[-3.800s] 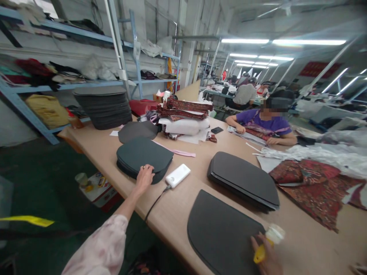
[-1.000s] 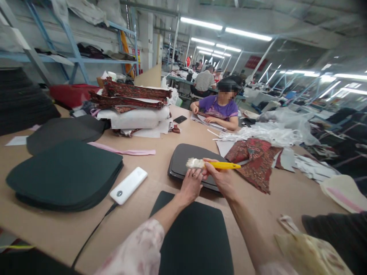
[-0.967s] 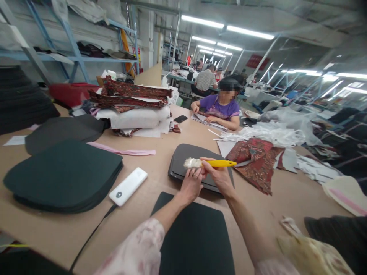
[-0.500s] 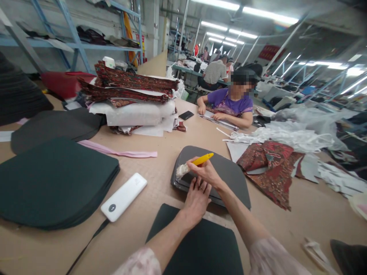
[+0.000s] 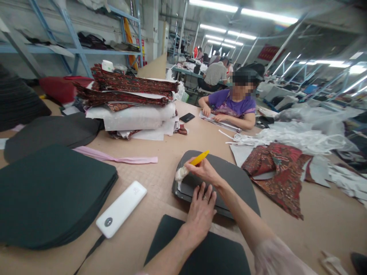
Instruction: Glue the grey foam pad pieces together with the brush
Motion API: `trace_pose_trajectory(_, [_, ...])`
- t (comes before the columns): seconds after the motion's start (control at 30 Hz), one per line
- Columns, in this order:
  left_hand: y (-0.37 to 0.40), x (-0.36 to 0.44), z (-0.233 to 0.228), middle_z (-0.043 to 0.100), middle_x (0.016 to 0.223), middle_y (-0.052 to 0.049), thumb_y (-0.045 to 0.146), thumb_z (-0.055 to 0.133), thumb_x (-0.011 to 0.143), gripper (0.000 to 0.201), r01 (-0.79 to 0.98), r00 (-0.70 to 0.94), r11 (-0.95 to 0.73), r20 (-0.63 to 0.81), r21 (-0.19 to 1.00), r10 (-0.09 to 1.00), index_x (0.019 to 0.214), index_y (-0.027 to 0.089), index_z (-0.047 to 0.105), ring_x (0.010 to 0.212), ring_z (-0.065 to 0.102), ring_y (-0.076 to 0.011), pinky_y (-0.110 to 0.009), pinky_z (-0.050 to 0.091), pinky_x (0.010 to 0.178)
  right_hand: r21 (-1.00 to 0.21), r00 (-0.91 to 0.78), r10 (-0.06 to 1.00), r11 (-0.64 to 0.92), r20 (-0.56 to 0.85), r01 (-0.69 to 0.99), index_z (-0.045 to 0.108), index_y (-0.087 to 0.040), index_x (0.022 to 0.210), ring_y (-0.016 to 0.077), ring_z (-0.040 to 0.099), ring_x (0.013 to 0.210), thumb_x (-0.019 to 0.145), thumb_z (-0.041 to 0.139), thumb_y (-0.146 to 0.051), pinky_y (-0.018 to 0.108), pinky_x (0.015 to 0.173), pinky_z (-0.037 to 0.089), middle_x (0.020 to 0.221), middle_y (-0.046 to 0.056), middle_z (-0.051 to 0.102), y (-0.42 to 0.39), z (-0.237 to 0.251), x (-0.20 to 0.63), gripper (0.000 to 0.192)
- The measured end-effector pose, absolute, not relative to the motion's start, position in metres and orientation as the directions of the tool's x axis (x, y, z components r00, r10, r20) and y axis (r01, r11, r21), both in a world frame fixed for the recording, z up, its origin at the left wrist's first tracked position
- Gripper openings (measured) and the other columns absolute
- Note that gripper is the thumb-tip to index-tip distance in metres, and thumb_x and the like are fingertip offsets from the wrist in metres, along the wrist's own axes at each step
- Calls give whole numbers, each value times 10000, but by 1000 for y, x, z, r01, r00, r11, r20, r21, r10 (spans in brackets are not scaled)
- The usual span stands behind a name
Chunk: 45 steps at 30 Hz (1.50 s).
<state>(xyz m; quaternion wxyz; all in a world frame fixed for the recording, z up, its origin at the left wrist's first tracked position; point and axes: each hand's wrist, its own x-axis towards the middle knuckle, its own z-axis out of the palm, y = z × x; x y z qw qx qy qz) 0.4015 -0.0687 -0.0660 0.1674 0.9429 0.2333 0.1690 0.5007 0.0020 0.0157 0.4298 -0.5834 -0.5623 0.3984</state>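
Note:
My right hand (image 5: 203, 170) is closed round a brush (image 5: 200, 157) with a yellow handle and pale, clotted bristles. The bristles rest at the left edge of a stack of dark grey curved panels (image 5: 229, 179). A whitish smear shows along that edge under the brush. My left hand (image 5: 201, 208) lies on the stack's near edge, fingers spread flat, just below the right hand. Under my left forearm is a dark green panel (image 5: 212, 250) on the table, partly hidden by the arm.
A white power bank (image 5: 123, 208) with a black cable lies left, beside a thick pile of dark green panels (image 5: 54, 194). Behind are a pink strip (image 5: 114, 156), stacked patterned fabric (image 5: 134, 86) and a black phone (image 5: 187, 117). Patterned cloth (image 5: 276, 172) lies right. A co-worker (image 5: 233, 101) sits opposite.
The brush has moved slightly down and towards me along the panel's left edge. My left hand has shifted a little right and nearer. The whole view has tilted slightly.

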Motion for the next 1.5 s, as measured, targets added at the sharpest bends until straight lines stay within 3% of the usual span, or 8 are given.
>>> trace_pose_trajectory(0.17, [-67,400,-65,326,1424,-153,283,543,829,522,372,837,-832,238,412,492,1315,150,407,1355,181,-311,-547,300,1068,-948,377,908,64,185,311,543,-163,635,75,391,448,680,587,-419,210,465,322,485,-56,453,39,17,528,263])
trace_pose_trajectory(0.4, [-66,401,-71,315,1434,-144,292,516,843,505,369,832,-830,248,419,496,1311,134,411,1350,188,-329,-547,300,1067,-943,40,999,-8,6,332,565,-156,647,61,363,411,717,566,-402,189,413,287,460,-61,438,23,22,526,255])
trace_pose_trajectory(0.77, [-64,403,-82,336,1424,-138,320,555,819,537,369,827,-844,278,390,489,1310,147,423,1332,236,-344,-556,333,1044,-922,603,764,-26,230,385,539,-157,619,94,421,451,697,522,-454,215,463,332,475,-31,467,58,0,589,308])
trace_pose_trajectory(0.9, [-64,405,-86,348,1419,-136,305,556,817,530,386,823,-860,295,335,485,1307,146,430,1331,243,-341,-559,345,1032,-914,512,831,-7,220,405,591,-150,772,98,459,474,717,493,-466,209,479,367,519,-34,504,58,11,582,335])
trace_pose_trajectory(1.0, [-65,405,-83,344,1428,-109,286,537,829,511,412,817,-862,299,296,493,1309,153,425,1337,241,-318,-536,347,1039,-897,403,897,-18,180,442,579,-156,657,88,447,450,695,521,-445,201,466,359,479,-40,486,64,10,582,297])
trace_pose_trajectory(1.23, [-63,403,-75,345,1431,-89,280,528,833,490,418,826,-867,284,271,487,1301,166,438,1329,268,-306,-512,349,1045,-854,566,791,-114,230,507,530,-156,513,89,427,411,658,566,-409,209,431,334,425,-24,466,35,-3,646,294])
trace_pose_trajectory(1.37, [-61,406,-76,354,1427,-77,243,556,809,505,434,823,-851,255,295,508,1298,185,444,1329,275,-294,-509,340,1050,-847,632,719,-116,288,518,613,-129,795,119,521,490,754,471,-503,237,510,429,573,13,567,13,-7,668,402])
trace_pose_trajectory(1.5, [-60,409,-63,402,1398,-82,217,586,781,487,460,832,-829,173,317,528,1258,197,492,1309,321,-297,-519,335,1043,-759,534,777,-114,334,641,581,-159,1068,152,598,650,854,344,-478,288,650,476,778,55,626,2,-22,672,451])
